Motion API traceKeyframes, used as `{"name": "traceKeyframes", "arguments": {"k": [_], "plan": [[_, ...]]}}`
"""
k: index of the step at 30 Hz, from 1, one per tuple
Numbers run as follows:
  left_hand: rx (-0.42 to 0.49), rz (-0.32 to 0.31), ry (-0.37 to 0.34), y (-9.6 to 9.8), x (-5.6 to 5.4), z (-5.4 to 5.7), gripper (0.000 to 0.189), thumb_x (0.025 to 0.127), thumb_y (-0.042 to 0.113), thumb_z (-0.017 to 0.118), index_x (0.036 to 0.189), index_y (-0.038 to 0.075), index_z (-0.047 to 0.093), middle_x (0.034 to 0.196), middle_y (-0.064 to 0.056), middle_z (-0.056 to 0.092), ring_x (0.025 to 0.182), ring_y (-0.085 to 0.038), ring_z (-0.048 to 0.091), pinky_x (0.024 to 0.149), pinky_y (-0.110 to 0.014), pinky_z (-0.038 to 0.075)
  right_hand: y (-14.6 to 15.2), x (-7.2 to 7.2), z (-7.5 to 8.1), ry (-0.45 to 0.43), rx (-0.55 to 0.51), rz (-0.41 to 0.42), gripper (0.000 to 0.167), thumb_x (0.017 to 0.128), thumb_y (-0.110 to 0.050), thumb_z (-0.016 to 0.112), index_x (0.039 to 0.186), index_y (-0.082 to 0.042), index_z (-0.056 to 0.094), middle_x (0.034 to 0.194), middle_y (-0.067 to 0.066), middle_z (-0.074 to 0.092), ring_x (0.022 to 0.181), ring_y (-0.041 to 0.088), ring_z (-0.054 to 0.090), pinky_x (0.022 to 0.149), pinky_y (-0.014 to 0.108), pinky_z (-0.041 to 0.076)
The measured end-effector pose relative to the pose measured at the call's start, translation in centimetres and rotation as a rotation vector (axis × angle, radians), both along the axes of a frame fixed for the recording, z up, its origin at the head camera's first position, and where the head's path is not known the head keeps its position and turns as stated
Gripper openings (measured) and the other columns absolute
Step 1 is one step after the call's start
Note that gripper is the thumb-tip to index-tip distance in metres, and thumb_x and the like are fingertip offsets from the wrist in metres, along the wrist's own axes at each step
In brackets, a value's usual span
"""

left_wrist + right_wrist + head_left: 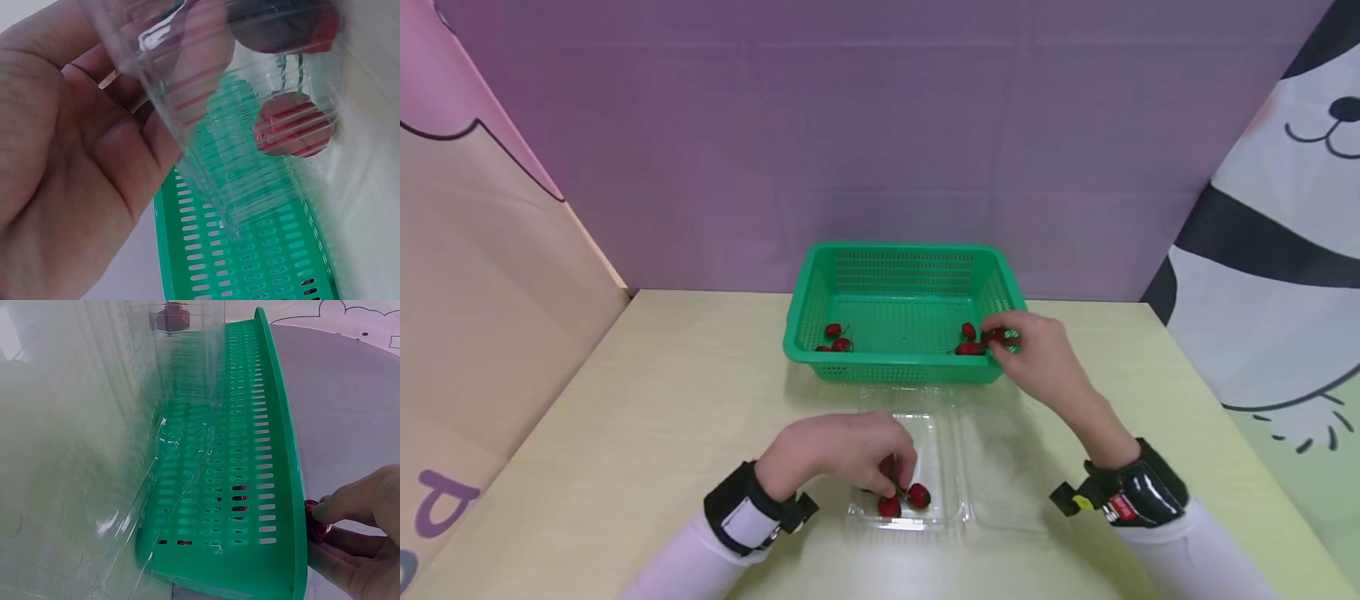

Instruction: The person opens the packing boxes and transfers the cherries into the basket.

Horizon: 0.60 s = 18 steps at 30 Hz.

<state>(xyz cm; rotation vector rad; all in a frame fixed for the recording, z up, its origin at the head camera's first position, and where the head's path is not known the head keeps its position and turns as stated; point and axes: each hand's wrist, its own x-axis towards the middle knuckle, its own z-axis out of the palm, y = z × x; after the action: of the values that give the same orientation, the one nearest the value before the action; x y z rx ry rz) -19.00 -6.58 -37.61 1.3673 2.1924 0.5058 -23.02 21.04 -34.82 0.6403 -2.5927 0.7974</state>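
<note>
My right hand (1033,354) pinches a dark red cherry (317,520) between thumb and fingers at the right end of the green basket (910,359). Below and beside those fingertips, a few cherries (970,348) lie in the basket. My left hand (853,450) reaches down into a clear plastic container (951,500), thumb and fingers curled around a cherry that they mostly hide. Close under the left fingertips sit two red cherries (918,496) with green stems. Through the clear wall, the left wrist view shows one cherry (294,124) near the container's base.
More cherries (841,343) lie in the basket's left front corner. The container's clear lid (1011,492) lies folded out to its right on the pale wooden table (685,375). A purple backdrop (887,150) stands behind the basket, with printed panels at both sides.
</note>
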Motion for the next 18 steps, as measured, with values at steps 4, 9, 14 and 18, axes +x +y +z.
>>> {"name": "traceKeyframes", "arguments": {"k": [4, 9, 14, 18], "plan": [[-0.005, -0.003, 0.010, 0.03, 0.09, 0.06, 0.011, 0.088, 0.006, 0.081, 0.090, 0.015, 0.077, 0.082, 0.017, 0.063, 0.077, 0.002, 0.059, 0.071, -0.013, 0.049, 0.06, -0.02, -0.15, -0.008, -0.007, 0.005, 0.020, 0.087, 0.009, 0.069, 0.104, 0.002, 0.075, 0.103, 0.016, 0.074, 0.089, 0.033, 0.072, 0.075, 0.049, 0.061], [-0.002, -0.004, -0.001, 0.02, 0.14, -0.07, 0.014, 0.088, 0.003, 0.080, 0.089, 0.016, 0.077, 0.083, 0.016, 0.065, 0.076, 0.002, 0.059, 0.070, -0.013, 0.050, 0.08, 0.03, -0.26, -0.037, 0.003, -0.007, 0.019, 0.088, 0.008, 0.069, 0.105, 0.002, 0.075, 0.104, 0.017, 0.074, 0.093, 0.036, 0.072, 0.079, 0.051, 0.060], [-0.004, -0.002, -0.001, 0.06, 0.15, -0.17, 0.018, 0.088, -0.001, 0.078, 0.087, 0.016, 0.077, 0.083, 0.011, 0.068, 0.076, 0.000, 0.059, 0.070, -0.013, 0.050, 0.22, 0.10, -0.29, -0.057, 0.008, -0.005, 0.020, 0.088, 0.008, 0.068, 0.107, 0.003, 0.073, 0.106, 0.018, 0.074, 0.094, 0.039, 0.071, 0.080, 0.053, 0.059], [-0.008, 0.006, 0.024, 0.12, 0.18, -0.21, 0.018, 0.088, -0.001, 0.078, 0.086, 0.017, 0.077, 0.082, 0.013, 0.067, 0.076, 0.000, 0.058, 0.071, -0.014, 0.050, 0.33, 0.12, -0.29, -0.063, 0.003, 0.000, 0.021, 0.089, 0.007, 0.068, 0.108, 0.004, 0.073, 0.107, 0.019, 0.073, 0.095, 0.041, 0.071, 0.081, 0.054, 0.059]]}}
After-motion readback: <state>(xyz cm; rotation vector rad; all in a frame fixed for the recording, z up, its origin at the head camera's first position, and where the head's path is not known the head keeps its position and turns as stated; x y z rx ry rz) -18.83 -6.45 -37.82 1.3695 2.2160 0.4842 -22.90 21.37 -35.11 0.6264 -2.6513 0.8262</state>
